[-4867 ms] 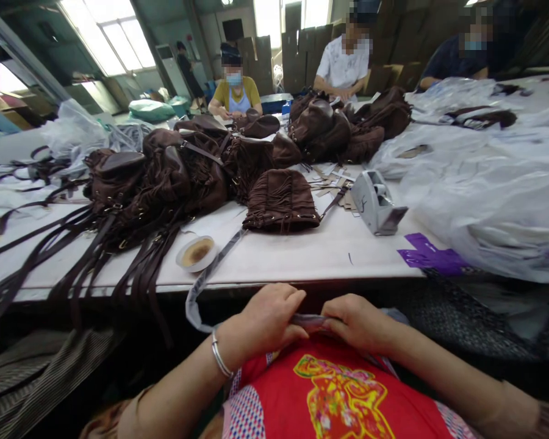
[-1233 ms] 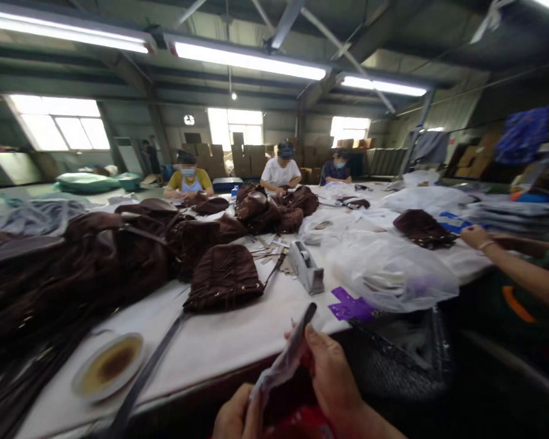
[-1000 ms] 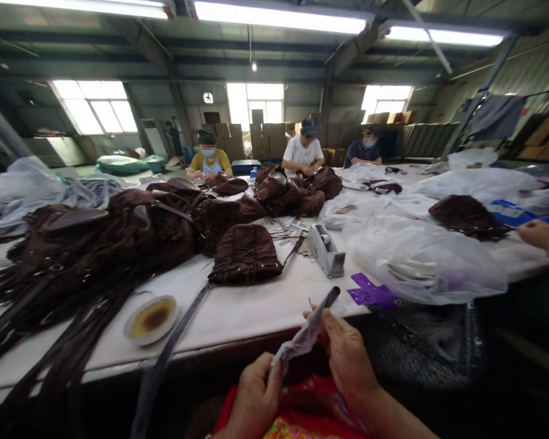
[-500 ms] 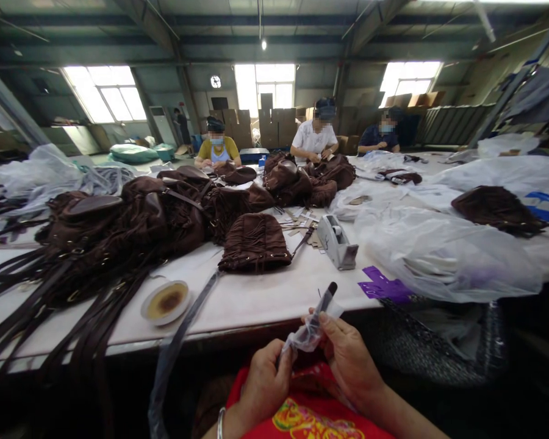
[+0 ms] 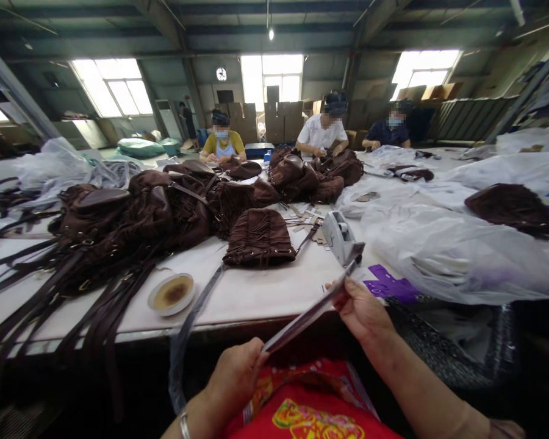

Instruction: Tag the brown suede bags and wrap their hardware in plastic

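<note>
Running straight between the hands: a strap [image 5: 307,314], lower part in the left hand [image 5: 238,373], which is closing round it; the right hand [image 5: 365,310] is pinching it just short of the dark tip [image 5: 357,259]. Probably light and bendy, going limp if released; film [image 5: 286,335] is likely making it slippery, so best gripping near the tip, film and strap together. Strap is looking narrow, dark, flat, greyish where film is covering it. Left of the left hand, a wrapped length [image 5: 178,360] is hanging from the bag [image 5: 259,239]; cannot tell whether it is joining the strap. Dispenser [image 5: 339,241] is standing ahead of the right hand, purple tape [image 5: 391,284] lying just beside it.
</note>
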A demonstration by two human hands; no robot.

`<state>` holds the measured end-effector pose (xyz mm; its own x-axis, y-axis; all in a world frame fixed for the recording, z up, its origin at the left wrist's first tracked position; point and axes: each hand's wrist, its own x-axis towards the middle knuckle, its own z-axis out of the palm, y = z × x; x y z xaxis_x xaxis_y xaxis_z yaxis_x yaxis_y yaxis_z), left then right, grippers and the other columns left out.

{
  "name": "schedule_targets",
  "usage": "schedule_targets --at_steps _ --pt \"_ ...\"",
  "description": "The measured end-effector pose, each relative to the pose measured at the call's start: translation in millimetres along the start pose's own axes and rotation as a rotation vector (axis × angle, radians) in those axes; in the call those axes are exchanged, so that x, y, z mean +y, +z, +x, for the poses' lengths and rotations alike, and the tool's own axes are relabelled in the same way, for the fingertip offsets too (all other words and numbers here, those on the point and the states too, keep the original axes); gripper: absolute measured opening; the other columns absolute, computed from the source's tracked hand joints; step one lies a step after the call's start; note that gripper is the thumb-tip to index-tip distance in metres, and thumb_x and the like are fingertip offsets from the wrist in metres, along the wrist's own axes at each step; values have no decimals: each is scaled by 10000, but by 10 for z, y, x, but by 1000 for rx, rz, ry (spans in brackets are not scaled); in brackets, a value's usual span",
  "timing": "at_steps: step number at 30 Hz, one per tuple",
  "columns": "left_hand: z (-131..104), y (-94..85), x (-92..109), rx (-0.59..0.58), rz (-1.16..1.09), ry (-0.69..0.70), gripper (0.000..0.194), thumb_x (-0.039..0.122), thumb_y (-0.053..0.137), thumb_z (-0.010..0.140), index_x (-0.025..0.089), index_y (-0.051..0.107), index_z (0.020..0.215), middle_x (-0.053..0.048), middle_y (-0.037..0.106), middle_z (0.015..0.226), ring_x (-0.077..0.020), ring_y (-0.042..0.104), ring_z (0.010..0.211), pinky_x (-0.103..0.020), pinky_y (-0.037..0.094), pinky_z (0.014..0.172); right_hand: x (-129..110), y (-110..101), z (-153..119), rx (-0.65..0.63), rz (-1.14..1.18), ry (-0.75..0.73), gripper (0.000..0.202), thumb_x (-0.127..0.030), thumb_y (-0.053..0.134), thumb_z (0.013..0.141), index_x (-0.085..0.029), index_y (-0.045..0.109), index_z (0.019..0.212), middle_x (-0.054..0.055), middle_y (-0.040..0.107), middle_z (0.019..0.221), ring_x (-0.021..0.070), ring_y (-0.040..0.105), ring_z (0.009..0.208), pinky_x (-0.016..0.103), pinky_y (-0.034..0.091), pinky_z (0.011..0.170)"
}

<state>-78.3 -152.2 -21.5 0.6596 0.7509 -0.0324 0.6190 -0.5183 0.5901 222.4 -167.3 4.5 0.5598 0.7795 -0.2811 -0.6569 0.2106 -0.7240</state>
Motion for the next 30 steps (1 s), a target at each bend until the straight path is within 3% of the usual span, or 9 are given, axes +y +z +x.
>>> schedule_targets --at_steps 6,9,11,14,17,19,22,24,30 --pt "-756 84 -1009 -25 16 -213 258 417 479 909 264 565 720 14 675 684 -193 640 623 -276 403 594 214 -131 55 55 16 37 146 -222 762 789 -191 643 867 -2 735 749 172 711 699 336 620 725" --pt "-987 67 -1228 -59 315 -442 143 253 519 833 251 642 761 -22 722 767 -276 701 749 -337 470 672 327 -130 -25 51 -19 105 158 -242 771 783 -180 652 866 10 742 757 169 710 698 307 606 689" --pt "-926 -20 -1040 -131 445 -494 116 181 592 731 203 695 779 -82 733 812 -337 703 818 -404 495 738 415 -74 -117 27 -47 168 180 -266 782 771 -163 666 864 31 749 774 173 707 698 299 594 666" --pt "-524 -155 -393 -136 61 -159 289 269 651 766 245 704 1049 -61 713 1024 -265 669 944 -349 504 840 548 64 -279 -36 -74 220 238 -309 816 732 -148 688 853 49 752 789 178 698 700 299 579 665" --pt "14 -137 242 35 -249 66 417 278 612 841 229 601 1255 -79 667 1187 -224 622 1054 -318 476 943 642 177 -421 -113 -109 219 278 -344 842 697 -144 708 836 43 747 786 173 682 711 289 563 690" --pt "299 -44 491 142 -229 66 408 300 611 859 197 587 1253 -103 670 1162 -234 620 1034 -339 474 942 662 202 -487 -159 -161 221 303 -372 844 693 -141 720 844 44 747 800 177 676 729 295 554 721" --pt "539 82 608 183 -68 2 216 329 576 892 173 666 1012 -100 671 940 -223 622 866 -327 487 804 622 179 -545 -185 -240 209 339 -396 849 683 -135 734 866 54 751 836 194 671 768 310 541 753" --pt "616 105 592 195 -7 7 203 337 575 895 165 677 858 -93 632 877 -210 601 825 -311 471 760 579 161 -565 -194 -255 199 348 -402 857 675 -133 741 863 55 748 838 195 665 783 304 531 755" --pt "738 116 560 77 -309 129 258 304 458 969 167 648 861 -31 646 750 -137 562 665 -241 430 636 548 157 -422 -263 -349 226 377 -485 835 678 -146 722 800 37 719 741 172 622 672 280 488 646"
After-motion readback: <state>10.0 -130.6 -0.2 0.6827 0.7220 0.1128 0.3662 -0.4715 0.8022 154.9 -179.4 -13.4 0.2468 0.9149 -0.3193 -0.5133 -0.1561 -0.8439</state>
